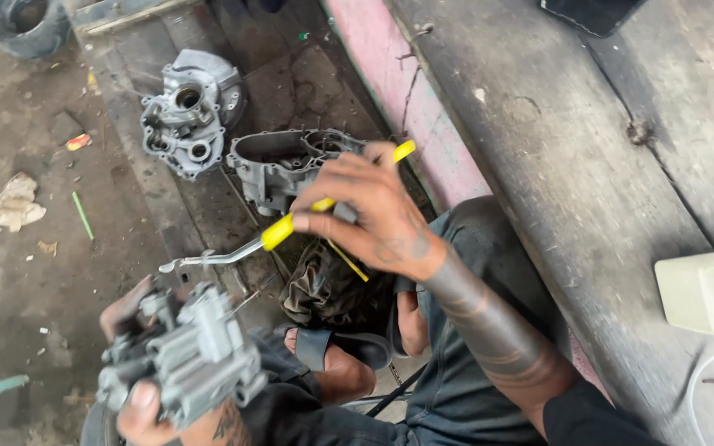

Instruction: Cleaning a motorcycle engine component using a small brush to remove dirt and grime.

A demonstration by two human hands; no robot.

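My left hand point(138, 388) grips a grey metal engine part point(188, 351) with ribbed, blocky shapes, low at the bottom left, over my knee. My right hand point(369, 211) is shut on a yellow-handled tool point(291, 225) whose bent metal shaft point(208, 259) points left, ending just above the engine part. The tool tip and the part look slightly apart. My right forearm crosses up from the bottom right.
Two grey engine casing halves lie on the dirty floor: one point(188, 111) at upper left, one point(287, 165) behind my right hand. A dark rag point(324, 289) lies by my sandalled foot point(336, 355). A worn wooden bench point(555, 140) runs along the right, carrying a cream plastic container point(696, 289).
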